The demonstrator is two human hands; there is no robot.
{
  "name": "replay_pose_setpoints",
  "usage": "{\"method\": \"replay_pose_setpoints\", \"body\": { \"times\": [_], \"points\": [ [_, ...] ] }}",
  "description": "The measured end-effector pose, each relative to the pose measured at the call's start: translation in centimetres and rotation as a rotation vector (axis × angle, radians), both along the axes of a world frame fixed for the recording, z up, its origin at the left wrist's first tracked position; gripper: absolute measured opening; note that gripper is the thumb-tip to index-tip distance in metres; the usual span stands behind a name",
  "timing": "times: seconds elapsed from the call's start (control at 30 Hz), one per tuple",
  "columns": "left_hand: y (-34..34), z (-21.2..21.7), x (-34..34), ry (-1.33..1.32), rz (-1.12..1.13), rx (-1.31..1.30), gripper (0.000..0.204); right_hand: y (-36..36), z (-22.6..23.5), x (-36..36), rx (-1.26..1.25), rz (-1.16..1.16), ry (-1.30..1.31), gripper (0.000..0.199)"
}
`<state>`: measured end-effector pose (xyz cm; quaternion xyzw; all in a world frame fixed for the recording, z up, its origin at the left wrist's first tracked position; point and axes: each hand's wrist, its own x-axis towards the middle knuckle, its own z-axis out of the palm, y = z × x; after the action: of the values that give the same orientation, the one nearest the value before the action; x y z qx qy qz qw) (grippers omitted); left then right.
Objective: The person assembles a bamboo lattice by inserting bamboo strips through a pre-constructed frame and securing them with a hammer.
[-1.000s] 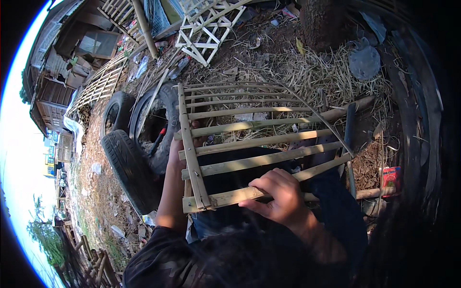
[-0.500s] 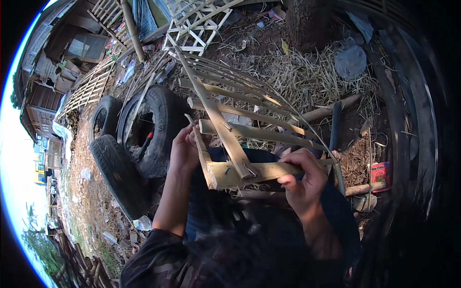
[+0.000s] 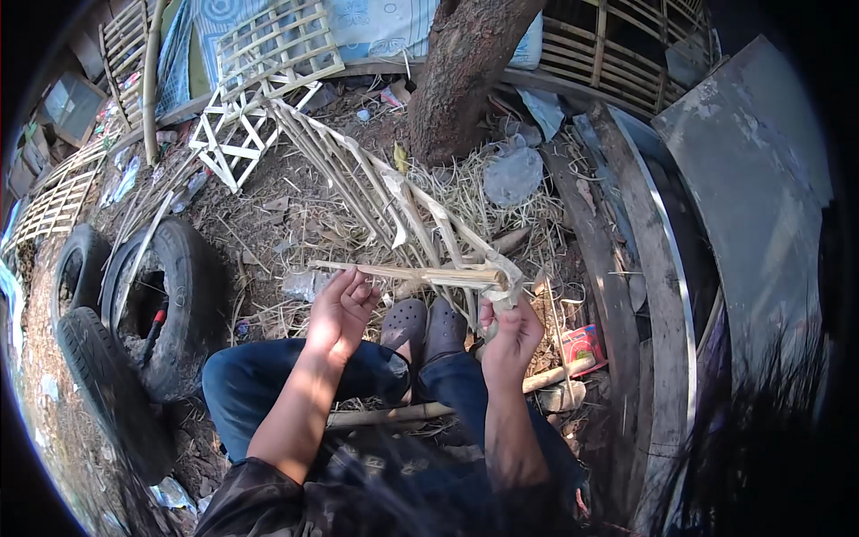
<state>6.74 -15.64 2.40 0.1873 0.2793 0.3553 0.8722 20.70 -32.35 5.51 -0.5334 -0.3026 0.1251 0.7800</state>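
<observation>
While sitting on the littered ground with both legs stretched out, the person is holding a bamboo slat frame (image 3: 394,201) edge-on in front of the knees, so that its slats are fanning away toward the tree trunk (image 3: 465,72). The right hand (image 3: 508,336) is clenching its fingers (image 3: 490,315) around the near corner of the frame, where the end slats meet the cross strip (image 3: 403,273). The left hand (image 3: 340,309) is lying against the free end of that strip with its fingers (image 3: 358,288) loosely curled; whether they are actually gripping it cannot be told.

Judging by the frame, most of the weaving is already standing: many slats are sitting in place, and only this near edge seems to be getting attention, probably fixing or trimming. Grey clogs (image 3: 422,327) are resting just below the frame, and old tyres (image 3: 134,331) are lying to the person's left.
</observation>
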Motion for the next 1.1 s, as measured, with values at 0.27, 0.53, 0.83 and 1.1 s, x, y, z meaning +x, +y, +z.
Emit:
{"method": "replay_pose_setpoints", "body": {
  "times": [0.27,0.53,0.83,1.1],
  "points": [
    [3.4,4.3,-1.7,-0.131,0.088,0.269,0.048,0.2,-0.3,0.5,-0.006,-0.028,-0.026,0.044],
    [4.4,7.6,-1.3,-0.036,0.321,0.659,0.071,0.0,-0.3,1.1,0.006,-0.028,-0.042,0.049],
    [3.5,4.0,-0.1,0.277,0.012,0.748,0.056,0.0,-0.7,1.6,0.022,-0.03,-0.036,0.051],
    [0.2,-0.6,1.6,0.436,-0.333,0.966,0.072,-0.1,-1.2,2.0,0.033,-0.061,-0.048,0.051]
  ]
}}
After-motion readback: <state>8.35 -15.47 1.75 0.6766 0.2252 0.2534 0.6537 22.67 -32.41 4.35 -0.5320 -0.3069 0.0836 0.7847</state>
